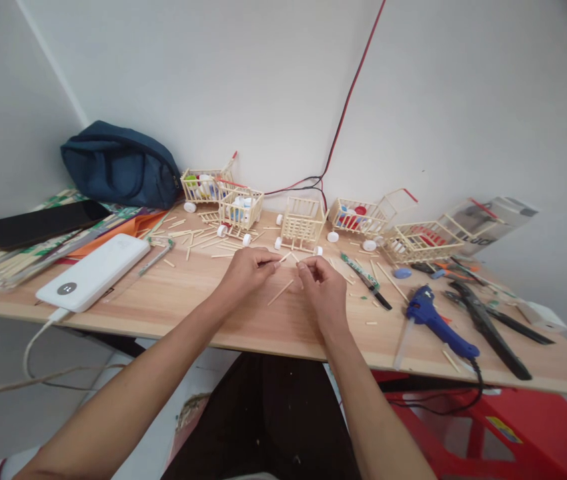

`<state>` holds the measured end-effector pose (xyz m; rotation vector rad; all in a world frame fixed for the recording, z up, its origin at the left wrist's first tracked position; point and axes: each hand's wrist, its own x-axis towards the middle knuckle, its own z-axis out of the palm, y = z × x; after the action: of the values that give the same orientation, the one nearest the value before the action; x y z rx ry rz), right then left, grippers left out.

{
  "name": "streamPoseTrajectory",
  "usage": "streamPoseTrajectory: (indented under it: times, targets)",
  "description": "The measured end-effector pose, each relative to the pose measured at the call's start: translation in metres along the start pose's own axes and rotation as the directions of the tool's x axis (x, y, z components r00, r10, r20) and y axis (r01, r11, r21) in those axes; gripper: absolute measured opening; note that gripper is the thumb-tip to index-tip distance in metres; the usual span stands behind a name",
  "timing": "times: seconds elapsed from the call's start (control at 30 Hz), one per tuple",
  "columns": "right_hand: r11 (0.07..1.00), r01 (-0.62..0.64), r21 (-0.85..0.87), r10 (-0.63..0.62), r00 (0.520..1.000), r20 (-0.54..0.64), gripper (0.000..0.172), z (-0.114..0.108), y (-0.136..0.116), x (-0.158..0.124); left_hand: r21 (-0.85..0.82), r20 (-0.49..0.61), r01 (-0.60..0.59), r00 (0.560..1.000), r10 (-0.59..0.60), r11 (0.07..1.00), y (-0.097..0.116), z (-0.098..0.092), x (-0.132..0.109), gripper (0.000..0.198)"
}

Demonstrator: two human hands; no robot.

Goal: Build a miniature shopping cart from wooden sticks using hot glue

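Near the middle of the wooden table, my left hand [248, 272] pinches a short thin wooden stick [286, 257] between thumb and fingertips. Facing it, my right hand [324, 287] is closed on another short wooden stick [294, 257]. The tips of the two sticks point toward each other; whether they touch I cannot tell. Below them a loose stick [280, 293] lies on the tabletop. Just behind my hands stands a small stick-built cart [303, 223] with white round wheels.
More small carts stand along the wall, such as one cart [358, 217] holding bottle caps. At right lie a blue glue gun [441, 323], black-handled pliers [488, 327] and a green pen-like cutter [366, 279]. At left are a white power bank [94, 272], phone [43, 223] and blue bag [121, 167].
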<state>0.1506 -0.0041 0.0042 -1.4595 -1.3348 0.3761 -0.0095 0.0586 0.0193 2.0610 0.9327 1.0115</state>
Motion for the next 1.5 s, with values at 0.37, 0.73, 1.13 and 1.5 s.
streamPoseTrajectory:
  times: [0.37, 0.73, 1.13, 1.5]
  targets:
    - [1.000, 0.003, -0.006, -0.003, 1.000, 0.005, 0.021, 0.0002, -0.0004, 0.0000, -0.023, -0.007, 0.019, 1.000, -0.019, 1.000, 0.0009, 0.0006, -0.0007, 0.022]
    - [1.000, 0.008, -0.022, -0.008, 1.000, -0.023, 0.022, 0.0016, -0.0016, 0.0005, -0.068, 0.000, 0.083, 0.997, -0.083, 0.994, 0.0011, 0.0043, -0.0001, 0.024]
    - [0.999, -0.010, -0.041, 0.008, 0.999, -0.053, 0.022, 0.0007, -0.0027, 0.0009, -0.098, 0.006, 0.067, 0.998, -0.067, 0.993, -0.0010, 0.0040, 0.0012, 0.026]
    - [0.999, 0.000, -0.034, -0.001, 0.999, -0.043, 0.020, 0.0006, -0.0001, 0.0005, -0.103, -0.005, 0.100, 0.995, -0.101, 0.990, 0.0011, 0.0036, 0.0002, 0.027]
